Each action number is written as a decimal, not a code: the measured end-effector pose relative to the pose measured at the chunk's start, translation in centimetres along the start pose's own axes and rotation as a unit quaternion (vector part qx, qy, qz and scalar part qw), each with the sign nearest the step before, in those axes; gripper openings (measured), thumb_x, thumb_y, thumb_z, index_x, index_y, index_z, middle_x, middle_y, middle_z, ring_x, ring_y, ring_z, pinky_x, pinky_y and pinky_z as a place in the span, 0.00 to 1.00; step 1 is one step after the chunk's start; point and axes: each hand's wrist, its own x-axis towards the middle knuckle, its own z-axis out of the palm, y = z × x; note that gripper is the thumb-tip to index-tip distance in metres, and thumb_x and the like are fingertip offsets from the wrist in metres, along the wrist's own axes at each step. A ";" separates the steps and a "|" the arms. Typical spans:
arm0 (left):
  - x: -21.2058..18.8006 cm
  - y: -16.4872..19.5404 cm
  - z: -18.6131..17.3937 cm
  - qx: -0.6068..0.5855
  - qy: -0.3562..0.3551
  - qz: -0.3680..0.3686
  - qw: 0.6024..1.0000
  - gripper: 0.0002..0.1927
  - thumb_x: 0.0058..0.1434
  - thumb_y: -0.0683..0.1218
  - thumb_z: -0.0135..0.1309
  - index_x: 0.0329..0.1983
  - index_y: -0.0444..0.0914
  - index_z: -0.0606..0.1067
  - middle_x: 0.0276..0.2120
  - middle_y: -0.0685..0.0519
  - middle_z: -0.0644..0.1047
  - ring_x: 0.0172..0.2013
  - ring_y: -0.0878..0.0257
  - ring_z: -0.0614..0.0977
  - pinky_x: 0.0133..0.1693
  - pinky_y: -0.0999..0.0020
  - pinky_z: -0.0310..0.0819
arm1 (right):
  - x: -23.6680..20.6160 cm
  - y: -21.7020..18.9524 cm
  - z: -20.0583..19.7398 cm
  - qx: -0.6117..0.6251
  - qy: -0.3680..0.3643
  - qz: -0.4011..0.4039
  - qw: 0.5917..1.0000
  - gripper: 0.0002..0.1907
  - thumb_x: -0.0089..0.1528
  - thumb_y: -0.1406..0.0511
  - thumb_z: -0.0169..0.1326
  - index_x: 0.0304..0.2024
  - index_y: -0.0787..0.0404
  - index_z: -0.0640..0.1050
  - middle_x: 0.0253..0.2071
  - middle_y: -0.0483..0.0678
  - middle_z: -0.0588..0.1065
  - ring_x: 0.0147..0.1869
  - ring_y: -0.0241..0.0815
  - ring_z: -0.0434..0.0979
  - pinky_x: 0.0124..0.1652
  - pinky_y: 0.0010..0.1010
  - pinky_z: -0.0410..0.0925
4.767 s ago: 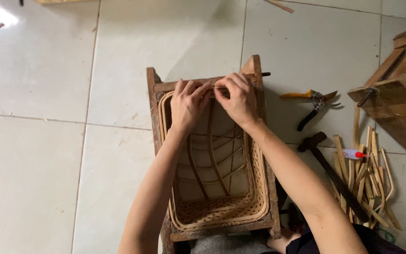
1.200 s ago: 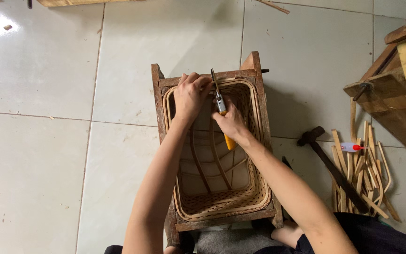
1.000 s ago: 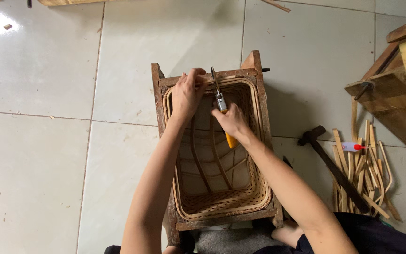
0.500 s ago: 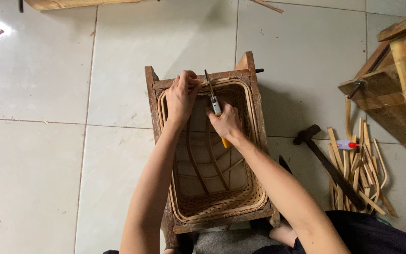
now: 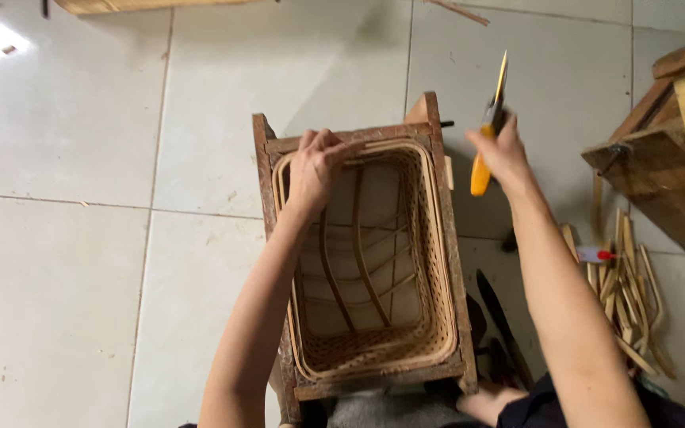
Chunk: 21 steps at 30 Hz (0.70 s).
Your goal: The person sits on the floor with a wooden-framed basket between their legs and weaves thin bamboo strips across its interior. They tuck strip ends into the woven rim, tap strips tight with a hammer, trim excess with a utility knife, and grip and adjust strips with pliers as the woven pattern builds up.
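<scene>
Two bare hands are at work over a pale tiled floor [image 5: 73,277], seen from above. Starting at the far left, we see only floor tiles with grey seams and a bright patch of light in the upper corner.

Moving toward the middle, our left hand [image 5: 317,168] reaches forward along a bare forearm and rests on the far rim of a woven basket [image 5: 426,261]. Its fingers curl over that rim, closed on the weave at the top left corner. The basket is a deep rectangular one of tan cane, open at the top, with bent ribs showing down inside. It sits tight inside a dark wooden frame [image 5: 265,158] that wraps its four sides, and the frame stands on the floor between our arms.

Just right of the frame, our right hand [image 5: 503,154] is lifted clear of the basket, above the floor. Its grip is closed around a cutting tool [image 5: 487,135] with a yellow handle, whose thin blade points up and away from us.

Lower down, beside the frame's right side, a dark-handled tool [image 5: 498,309] lies on the floor, partly hidden by our right arm.

Further right, a loose heap of cane strips [image 5: 628,293] lies on the tiles, with a small red and white object [image 5: 596,254] among them. At the far right edge stands a piece of rough wooden furniture [image 5: 675,150], only partly in view.
</scene>
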 end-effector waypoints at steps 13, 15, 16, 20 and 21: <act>0.8 1.4 -3.8 -0.073 0.004 0.025 0.997 0.14 0.62 0.41 0.60 0.49 0.50 0.84 0.32 0.54 0.78 0.40 0.54 0.75 0.38 0.60 0.75 | 1.2 3.2 2.9 -0.171 0.160 -0.129 0.964 0.25 0.68 0.56 0.62 0.61 0.61 0.71 0.58 0.55 0.69 0.58 0.48 0.72 0.58 0.45 0.66; 0.8 1.4 -4.1 -0.114 0.005 0.020 0.993 0.16 0.63 0.39 0.58 0.54 0.44 0.79 0.35 0.55 0.80 0.42 0.55 0.77 0.42 0.59 0.74 | 0.3 0.2 4.2 -0.099 0.174 -0.285 0.937 0.16 0.70 0.63 0.61 0.58 0.59 0.74 0.54 0.48 0.74 0.49 0.44 0.79 0.59 0.43 0.69; 0.7 1.5 -4.3 -0.134 0.006 0.017 0.991 0.18 0.64 0.37 0.57 0.57 0.41 0.76 0.36 0.55 0.82 0.43 0.55 0.78 0.43 0.58 0.74 | -0.4 -1.4 5.7 -0.125 0.168 -0.353 0.912 0.13 0.68 0.64 0.64 0.54 0.58 0.78 0.46 0.43 0.78 0.41 0.42 0.82 0.57 0.47 0.69; 0.5 1.6 -5.2 -0.149 -0.010 0.019 0.989 0.15 0.62 0.38 0.59 0.51 0.36 0.72 0.34 0.52 0.82 0.43 0.50 0.78 0.44 0.56 0.73 | -3.2 -5.8 11.1 -0.193 0.031 -0.561 0.805 0.04 0.66 0.71 0.64 0.42 0.65 0.82 0.44 0.49 0.79 0.41 0.40 0.80 0.39 0.21 0.78; 0.5 1.6 -5.3 -0.142 -0.015 0.022 0.989 0.14 0.61 0.38 0.59 0.50 0.36 0.72 0.34 0.51 0.82 0.43 0.49 0.77 0.44 0.56 0.73 | -3.5 -6.1 11.7 -0.218 0.049 -0.564 0.795 0.03 0.65 0.71 0.63 0.41 0.65 0.82 0.43 0.48 0.79 0.41 0.39 0.81 0.38 0.22 0.78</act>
